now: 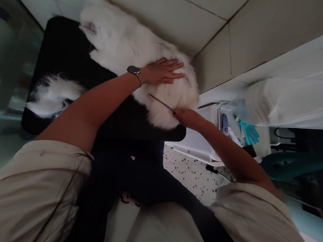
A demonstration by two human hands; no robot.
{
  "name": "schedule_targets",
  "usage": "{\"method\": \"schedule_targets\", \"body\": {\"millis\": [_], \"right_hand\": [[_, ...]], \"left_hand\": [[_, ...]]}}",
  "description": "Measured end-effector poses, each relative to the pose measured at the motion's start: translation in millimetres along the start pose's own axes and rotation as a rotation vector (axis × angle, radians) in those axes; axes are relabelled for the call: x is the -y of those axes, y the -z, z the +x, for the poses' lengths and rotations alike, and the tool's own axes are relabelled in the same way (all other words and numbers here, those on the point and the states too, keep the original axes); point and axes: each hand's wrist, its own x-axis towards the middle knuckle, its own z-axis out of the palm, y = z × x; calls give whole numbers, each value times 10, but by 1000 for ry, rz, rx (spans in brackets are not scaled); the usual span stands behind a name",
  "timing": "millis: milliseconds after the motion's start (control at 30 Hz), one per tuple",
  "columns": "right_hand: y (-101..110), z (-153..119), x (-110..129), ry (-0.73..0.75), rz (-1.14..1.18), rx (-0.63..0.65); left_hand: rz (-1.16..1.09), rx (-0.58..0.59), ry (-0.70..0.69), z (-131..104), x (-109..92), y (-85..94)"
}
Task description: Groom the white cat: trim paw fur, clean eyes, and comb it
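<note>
A long-haired white cat (124,38) lies along the far side of a black table (120,120), its head at the left end. My left hand (163,72) rests on its hindquarters, palm down and fingers spread. Close to the table's right end, my right hand (185,118) is closed around the end of a thin metal comb (161,102). The comb lies against the fur just below my left hand, seen edge-on, so its teeth cannot be made out. A loose heap of white fur (54,94) sits on the table's left part, partly behind my left forearm.
A tiled wall (175,9) stands right behind the cat. To the right, a white trolley (205,122) holds a tray with small items and a teal glove (249,133). Translucent plastic sheeting (305,99) hangs above it. Speckled floor (187,175) shows below.
</note>
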Motion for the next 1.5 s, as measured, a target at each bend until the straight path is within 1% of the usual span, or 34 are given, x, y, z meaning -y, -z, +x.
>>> {"method": "schedule_targets", "body": {"millis": [67, 133, 233, 300, 367, 400, 467, 533, 567, 600, 633, 667, 733, 767, 800, 867, 933, 1000, 1067, 1100, 1133, 1167, 1200, 1233, 1300, 1333, 1367, 1433, 1500], "right_hand": [[-60, -61, 22, 34, -69, -2], [-101, -112, 40, 22, -62, 43], [-133, -188, 58, -19, 122, 159], [-166, -256, 94, 3, 271, 204], [-228, -345, 187, 61, 350, 239], [-270, -397, 257, 100, 345, 267], [-356, -504, 422, 232, 273, 318], [-407, -587, 545, 370, 201, 313], [-404, -608, 562, 390, 196, 281], [-378, -611, 537, 360, 215, 228], [-332, -595, 470, 281, 243, 157], [-269, -560, 364, 161, 266, 68], [-122, -443, 78, -98, 248, -153], [-52, -365, -76, -216, 238, -268], [7, -278, -219, -308, 248, -356], [84, -85, -435, -397, 284, -451], [107, 112, -537, -405, 300, -479], [98, 282, -546, -363, 283, -439], [79, 396, -509, -268, 290, -351], [71, 429, -487, -208, 314, -301], [64, 450, -466, -151, 345, -255], [60, 461, -449, -105, 375, -216], [58, 468, -434, -69, 401, -187], [58, 474, -419, -44, 417, -162], [52, 497, -376, -4, 422, -120], [44, 512, -342, 13, 408, -95], [28, 526, -294, 29, 376, -58], [-29, 528, -157, 67, 253, 39], [-113, 468, 14, 135, 96, 113]], "left_hand": [[15, -6, 11, 12, -16, 2], [31, -28, 13, 8, -52, -9], [34, -63, 28, -27, -130, -25], [32, -71, 42, -54, -175, -22], [29, -75, 52, -72, -200, -11], [29, -77, 56, -76, -205, -7], [35, -77, 66, -77, -204, -9], [51, -72, 69, -82, -194, -25], [60, -70, 63, -91, -187, -37], [70, -71, 49, -107, -178, -50], [81, -74, 26, -131, -165, -62], [95, -75, -2, -160, -149, -72], [116, -81, -44, -230, -110, -87], [119, -87, -54, -267, -93, -97], [115, -92, -59, -304, -84, -113], [90, -74, -74, -385, -106, -173], [61, 5, -130, -485, -199, -277], [36, 118, -209, -612, -353, -401], [7, 247, -301, -749, -530, -488], [-10, 301, -342, -810, -612, -499], [-26, 329, -370, -859, -681, -481], [-39, 316, -379, -888, -729, -431], [-43, 252, -359, -895, -753, -354], [-35, 142, -311, -877, -748, -255], [12, -116, -161, -775, -646, -31], [49, -205, -82, -704, -556, 71], [89, -244, -22, -630, -449, 154], [150, -175, 54, -510, -216, 239], [173, -103, 80, -455, -16, 212]]}}
